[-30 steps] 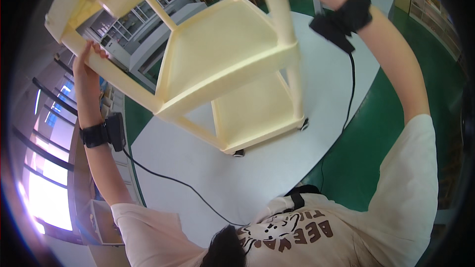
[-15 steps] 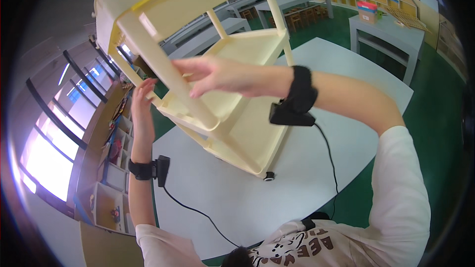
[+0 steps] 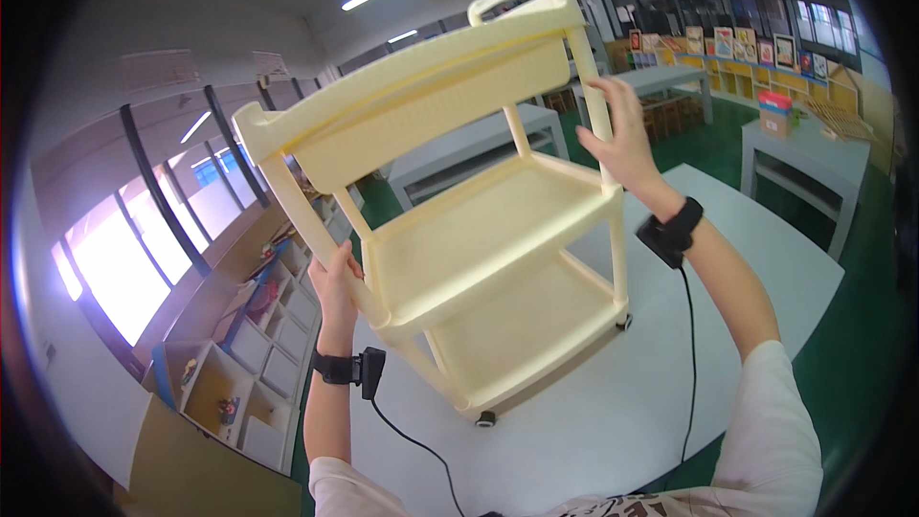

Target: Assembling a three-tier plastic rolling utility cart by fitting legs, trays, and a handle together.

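Observation:
A cream plastic utility cart [image 3: 479, 251] with three tiers stands on a white table [image 3: 593, 421], its small dark casters touching the tabletop. The upper tier is a deep tray, with a handle rail at its far right end. My left hand [image 3: 335, 285] is wrapped round the near left post, just above the middle shelf. Higher up, my right hand [image 3: 624, 139] holds the right post between the top tray and the middle shelf, thumb on one side and fingers on the other. Black straps with small cabled boxes sit on both wrists.
Along the left wall runs a low cubby shelf [image 3: 254, 393] below bright windows. A grey side table [image 3: 804, 168] at the right carries a red-lidded box [image 3: 774, 113]. Grey tables with stools stand farther back, before a yellow shelf with pictures. Cables hang from both wrists.
The cart has turned to show its long side and appears farther right. My right hand has gone from the near post to the right post; my left hand has closed on the left post.

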`<action>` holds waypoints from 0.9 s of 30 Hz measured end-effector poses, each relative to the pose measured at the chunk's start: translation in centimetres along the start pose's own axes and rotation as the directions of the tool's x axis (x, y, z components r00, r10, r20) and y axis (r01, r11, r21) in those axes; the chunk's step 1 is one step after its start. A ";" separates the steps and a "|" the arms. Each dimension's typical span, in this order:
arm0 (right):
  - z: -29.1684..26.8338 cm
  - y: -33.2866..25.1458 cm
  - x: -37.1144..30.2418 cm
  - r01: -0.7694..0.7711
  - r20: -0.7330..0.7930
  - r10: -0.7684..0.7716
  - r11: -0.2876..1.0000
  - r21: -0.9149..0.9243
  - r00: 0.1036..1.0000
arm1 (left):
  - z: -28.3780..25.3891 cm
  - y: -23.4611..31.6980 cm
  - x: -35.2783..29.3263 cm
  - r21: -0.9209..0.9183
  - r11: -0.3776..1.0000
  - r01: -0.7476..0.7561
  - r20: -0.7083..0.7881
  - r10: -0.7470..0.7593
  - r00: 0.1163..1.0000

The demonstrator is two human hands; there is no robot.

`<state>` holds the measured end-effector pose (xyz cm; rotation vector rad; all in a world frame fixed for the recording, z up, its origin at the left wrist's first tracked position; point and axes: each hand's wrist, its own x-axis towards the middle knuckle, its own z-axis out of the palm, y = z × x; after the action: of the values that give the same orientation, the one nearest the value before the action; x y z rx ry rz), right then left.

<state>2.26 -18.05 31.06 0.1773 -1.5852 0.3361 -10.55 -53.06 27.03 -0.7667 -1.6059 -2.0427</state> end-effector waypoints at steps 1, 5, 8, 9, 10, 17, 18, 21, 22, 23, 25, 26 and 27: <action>0.0 2.3 -1.1 -0.041 0.025 0.043 0.996 -0.081 0.999 | -0.7 0.0 -0.1 0.005 1.000 -0.010 -0.033 0.010 0.999; 0.6 7.4 -6.3 -0.430 0.361 0.418 0.901 -0.051 0.833 | -4.8 -2.4 0.1 0.042 0.999 0.026 -0.067 -0.023 0.998; 2.2 8.7 -9.4 -0.785 0.743 0.395 0.555 0.275 0.540 | -6.4 -3.2 0.0 0.051 0.996 0.075 -0.094 -0.070 0.993; 2.9 8.3 -10.0 -0.716 0.760 0.379 0.679 0.159 0.528 | -6.8 -3.4 0.0 0.045 0.996 0.079 -0.105 -0.074 0.992; 3.3 7.4 -10.3 -0.717 0.765 0.380 0.681 0.149 0.520 | -7.2 -3.8 0.0 0.095 0.993 0.065 -0.128 -0.053 0.990; 3.7 1.8 -10.3 -0.752 0.758 0.389 0.629 0.197 0.524 | -11.2 -3.1 -0.2 0.302 0.953 0.009 -0.236 0.066 0.969; 3.5 1.1 -10.0 -0.727 0.741 0.379 0.654 0.209 0.554 | -11.6 -2.4 -0.4 0.272 0.962 -0.021 -0.245 0.091 0.965; 4.3 0.4 -10.9 -0.721 0.705 0.410 0.662 0.205 0.578 | -12.3 -3.6 0.1 0.295 0.955 -0.015 -0.256 0.094 0.962; 4.1 -0.2 -10.9 -0.695 0.647 0.429 0.683 0.225 0.631 | -12.6 -3.2 0.0 0.273 0.962 -0.016 -0.256 0.089 0.963; 3.9 -0.4 -11.2 -0.679 0.636 0.428 0.702 0.214 0.643 | -12.8 -2.8 -0.2 0.251 0.968 -0.018 -0.257 0.084 0.963; 4.1 -0.8 -12.0 -0.674 0.624 0.409 0.688 0.269 0.666 | -12.5 -1.6 -0.6 0.259 0.966 -0.010 -0.275 0.084 0.958; 4.3 -1.0 -12.4 -0.661 0.585 0.407 0.678 0.322 0.702 | -13.3 -1.7 -0.7 0.258 0.966 -0.003 -0.258 0.072 0.963; 4.5 -1.2 -12.5 -0.667 0.614 0.382 0.665 0.337 0.691 | -14.3 -1.9 -0.7 0.244 0.970 -0.009 -0.245 0.071 0.967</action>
<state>-1.03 -21.85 18.72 0.2260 -2.0088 1.3296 -13.54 -66.52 22.63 -0.4294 -1.6362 -1.7894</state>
